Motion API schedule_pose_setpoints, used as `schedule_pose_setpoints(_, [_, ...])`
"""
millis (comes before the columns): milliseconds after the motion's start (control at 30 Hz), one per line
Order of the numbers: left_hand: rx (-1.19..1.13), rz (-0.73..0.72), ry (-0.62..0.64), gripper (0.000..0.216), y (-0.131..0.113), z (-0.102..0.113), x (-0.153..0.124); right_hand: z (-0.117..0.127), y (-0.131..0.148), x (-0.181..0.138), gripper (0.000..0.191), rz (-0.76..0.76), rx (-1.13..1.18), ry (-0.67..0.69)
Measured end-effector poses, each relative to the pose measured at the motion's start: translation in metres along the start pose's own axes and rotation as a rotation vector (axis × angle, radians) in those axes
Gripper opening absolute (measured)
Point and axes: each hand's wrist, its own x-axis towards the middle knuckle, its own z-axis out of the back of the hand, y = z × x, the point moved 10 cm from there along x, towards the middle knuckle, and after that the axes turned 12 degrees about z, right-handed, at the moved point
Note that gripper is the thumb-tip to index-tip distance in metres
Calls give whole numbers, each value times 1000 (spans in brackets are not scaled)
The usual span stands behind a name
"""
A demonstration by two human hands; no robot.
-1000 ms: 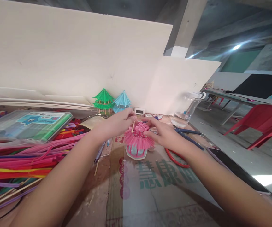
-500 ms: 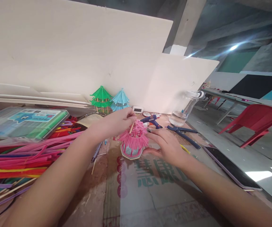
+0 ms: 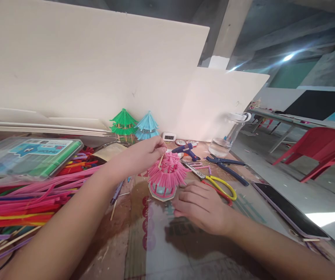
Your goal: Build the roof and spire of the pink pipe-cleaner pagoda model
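A small pink pavilion (image 3: 169, 178) made of fuzzy pipe cleaners stands on a pale many-sided base, its shaggy roof over pink posts. At its top, my left hand (image 3: 152, 149) is closed in a pinch on a thin wooden stick (image 3: 161, 160), whose lower end reaches the upper tier. My right hand (image 3: 204, 206) is just right of the base, over the board, fingers loosely bent and a little apart, with nothing visible in them. Scissors (image 3: 214, 184) with yellow and red handles lie beyond that hand.
Green (image 3: 123, 124) and light blue (image 3: 147, 125) pavilions stand at the back. A blue glue gun (image 3: 186, 151), pliers (image 3: 228, 167), a water jug (image 3: 221, 140) and a phone (image 3: 290, 210) are rightward. Pipe cleaners (image 3: 39, 198) and a plastic case (image 3: 36, 155) fill the left.
My right hand has drawn away from the pavilion's side toward me, uncovering the scissors. My left hand stays at the top with the stick. The view has shifted slightly.
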Motion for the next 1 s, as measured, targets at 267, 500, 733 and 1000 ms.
schedule_pose_setpoints(267, [24,4,-14,28,7,3,4,-22,-129,-78,50,-864,414,-168])
schedule_pose_setpoints(500, [9,3,-30,29,10,7,2,-53,-102,-72,49,-862,694,-193])
schedule_pose_setpoints(733, [-16,-23,-30,32,8,9,2,-42,-133,-94,35,-1006,472,-149])
schedule_pose_setpoints(1000, [-191,-26,-288,35,19,62,-4,-53,-220,-181,37,-1266,279,-93])
